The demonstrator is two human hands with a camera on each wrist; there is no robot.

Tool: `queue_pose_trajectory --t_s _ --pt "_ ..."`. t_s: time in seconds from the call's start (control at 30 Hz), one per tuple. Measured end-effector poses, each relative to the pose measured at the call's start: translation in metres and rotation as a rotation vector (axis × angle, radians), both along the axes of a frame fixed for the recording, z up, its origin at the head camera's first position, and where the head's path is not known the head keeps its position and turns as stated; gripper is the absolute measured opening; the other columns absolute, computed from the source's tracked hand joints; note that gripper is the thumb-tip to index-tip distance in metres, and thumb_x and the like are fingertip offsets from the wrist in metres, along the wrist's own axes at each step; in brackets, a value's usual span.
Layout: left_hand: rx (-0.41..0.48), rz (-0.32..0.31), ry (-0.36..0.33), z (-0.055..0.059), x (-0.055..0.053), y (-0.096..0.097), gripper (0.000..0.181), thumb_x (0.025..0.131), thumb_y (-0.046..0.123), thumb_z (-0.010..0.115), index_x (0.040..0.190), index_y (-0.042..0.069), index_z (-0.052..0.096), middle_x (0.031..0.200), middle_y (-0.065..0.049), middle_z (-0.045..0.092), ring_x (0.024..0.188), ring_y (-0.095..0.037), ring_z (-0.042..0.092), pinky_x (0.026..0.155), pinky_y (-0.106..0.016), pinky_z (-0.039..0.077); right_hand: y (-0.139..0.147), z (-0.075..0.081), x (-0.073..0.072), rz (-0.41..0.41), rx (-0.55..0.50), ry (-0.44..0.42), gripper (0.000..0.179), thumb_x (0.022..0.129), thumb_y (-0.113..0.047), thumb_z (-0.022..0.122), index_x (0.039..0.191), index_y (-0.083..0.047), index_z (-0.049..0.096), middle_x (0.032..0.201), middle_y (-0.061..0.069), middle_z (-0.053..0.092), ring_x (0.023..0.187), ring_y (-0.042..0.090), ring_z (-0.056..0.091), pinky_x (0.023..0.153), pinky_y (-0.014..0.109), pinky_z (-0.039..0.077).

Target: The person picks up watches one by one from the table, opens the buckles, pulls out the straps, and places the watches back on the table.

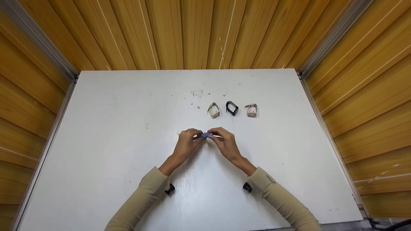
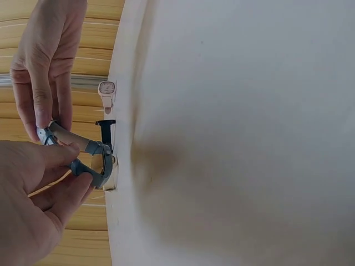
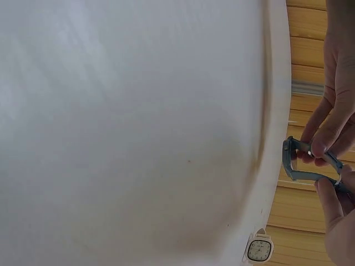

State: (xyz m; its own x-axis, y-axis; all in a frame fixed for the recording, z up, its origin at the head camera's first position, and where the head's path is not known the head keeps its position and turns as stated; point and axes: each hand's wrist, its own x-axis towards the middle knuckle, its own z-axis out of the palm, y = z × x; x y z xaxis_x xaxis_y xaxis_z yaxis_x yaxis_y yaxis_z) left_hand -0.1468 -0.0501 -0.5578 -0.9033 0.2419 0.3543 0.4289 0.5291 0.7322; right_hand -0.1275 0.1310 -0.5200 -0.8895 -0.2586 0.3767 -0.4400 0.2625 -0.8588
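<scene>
Blue-grey plastic-looking material is forming the strap [image 3: 307, 175] of a watch [image 1: 206, 135], which both hands are suspending between them over the table. Left hand [image 1: 187, 141]: thumb and fingers are pinching one side of the band. Right hand [image 1: 227, 142]: thumb and fingertips are pinching the opposite end. The band is bending into an open, angular loop, its outer surface a muted blue, part of its inner surface looking greyer; from where I am standing, I cannot tell whether it is fastened. Just beyond the hands, three further watches are lying in a row: pale yellow [image 1: 214, 114], black [image 1: 236, 111] and pink [image 1: 252, 114]. Beige sleeves [image 1: 144, 192] are covering the forearms. White tabletop [image 1: 106, 128] is extending around everything, and wood-patterned panels [image 1: 196, 32] are enclosing it.
</scene>
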Motion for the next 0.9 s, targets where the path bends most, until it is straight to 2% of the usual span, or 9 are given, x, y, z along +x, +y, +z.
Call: queue_pose_trajectory --t_s 0.13,0.23,0.33,0.57,0.77,0.9 --pt "0.027 -0.006 -0.007 -0.003 -0.001 0.001 0.013 0.087 0.006 0.079 0.096 -0.003 0.077 0.093 -0.015 0.078 0.089 -0.028 0.076 0.080 -0.038 0.064 0.001 0.000 0.000 -0.002 0.000 -0.010 0.019 0.092 0.012 0.065 0.110 0.016 0.066 0.109 0.031 0.069 0.105 0.043 0.071 0.088 0.036 0.062" --pt "0.050 -0.018 -0.008 -0.004 -0.003 0.002 0.013 0.088 0.007 0.079 0.095 -0.003 0.077 0.093 -0.015 0.078 0.088 -0.026 0.076 0.079 -0.035 0.064 0.003 -0.002 -0.001 -0.005 -0.012 -0.002 0.019 0.092 0.012 0.065 0.110 0.016 0.065 0.109 0.031 0.069 0.104 0.044 0.071 0.088 0.033 0.062" --pt "0.067 -0.027 -0.008 -0.006 -0.005 0.004 0.013 0.088 0.007 0.079 0.095 -0.003 0.077 0.092 -0.014 0.078 0.087 -0.026 0.075 0.078 -0.035 0.064 0.005 -0.004 -0.002 -0.019 -0.019 -0.008 0.019 0.092 0.012 0.065 0.110 0.016 0.066 0.109 0.030 0.069 0.104 0.044 0.071 0.089 0.034 0.062" --pt "0.164 -0.044 -0.092 -0.008 -0.002 0.002 0.013 0.088 0.004 0.077 0.099 -0.004 0.077 0.098 -0.016 0.078 0.095 -0.027 0.076 0.082 -0.031 0.064 0.011 -0.037 -0.014 0.000 -0.071 -0.048 0.020 0.095 0.002 0.066 0.114 0.007 0.067 0.113 0.022 0.071 0.108 0.038 0.072 0.089 0.027 0.062" --pt "0.216 -0.051 -0.122 -0.010 0.000 0.001 0.013 0.088 0.004 0.078 0.099 -0.003 0.077 0.098 -0.016 0.079 0.096 -0.027 0.077 0.082 -0.036 0.064 0.005 -0.040 -0.013 -0.046 -0.093 -0.079 0.020 0.095 0.012 0.061 0.114 0.017 0.062 0.110 0.030 0.068 0.105 0.045 0.070 0.087 0.029 0.062" --pt "0.232 -0.064 -0.142 -0.009 0.000 0.002 0.012 0.089 0.003 0.077 0.099 -0.003 0.077 0.099 -0.016 0.079 0.097 -0.027 0.077 0.082 -0.034 0.064 0.005 -0.040 -0.015 -0.057 -0.118 -0.101 0.021 0.097 0.008 0.060 0.116 0.015 0.061 0.111 0.029 0.068 0.107 0.042 0.071 0.086 0.031 0.063"
